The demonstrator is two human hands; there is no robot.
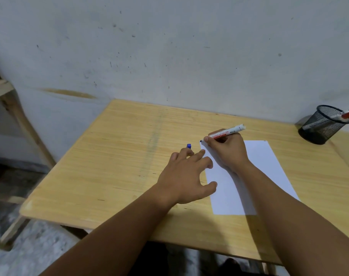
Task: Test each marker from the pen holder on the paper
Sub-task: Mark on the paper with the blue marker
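A white sheet of paper (269, 168) lies on the wooden table (119, 156). My right hand (227, 150) grips a white marker (228, 131) with a red label, its dark tip touching the paper's far left corner. My left hand (187, 176) rests beside the paper's left edge, fingers spread, fingertips on the sheet. A blue cap (189, 146) shows just past the left hand's fingers; whether the fingers hold it I cannot tell. A black mesh pen holder (323, 126) stands at the far right with a red-capped marker (348, 114) leaning in it.
A stained grey wall runs right behind the table. A wooden frame (16, 116) stands to the left, past the table's edge. The table's left half is bare wood.
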